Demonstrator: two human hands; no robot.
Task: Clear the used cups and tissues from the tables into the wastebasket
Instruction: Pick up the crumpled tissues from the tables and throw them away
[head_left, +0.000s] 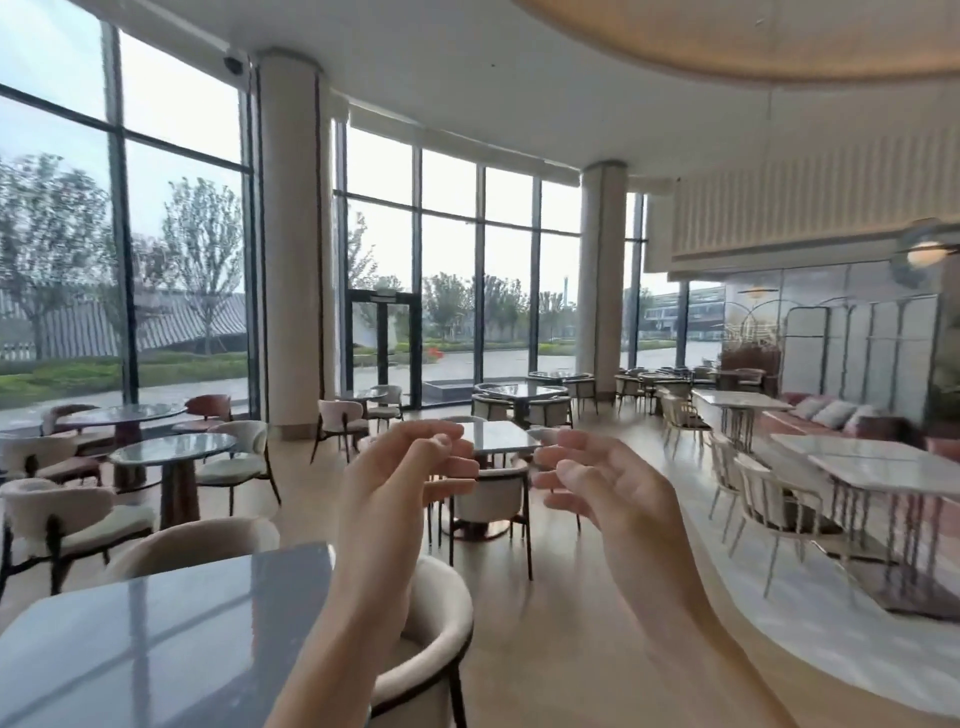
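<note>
Both my hands are raised in front of me in a café hall, palms facing each other. My left hand (402, 478) has loosely curled fingers and holds nothing. My right hand (602, 480) is relaxed with fingers half bent, also holding nothing. A gap separates the fingertips of the two hands. No cup, tissue or wastebasket shows in the head view. A grey glossy table (156, 639) lies at the lower left, just beside my left forearm.
A beige armchair (441, 639) stands under my left arm. A square table (498, 434) with a chair stands behind my hands. Round tables (171, 447) and chairs fill the left. White marble tables (883, 462) on a raised platform line the right. Pillars and glass walls stand behind.
</note>
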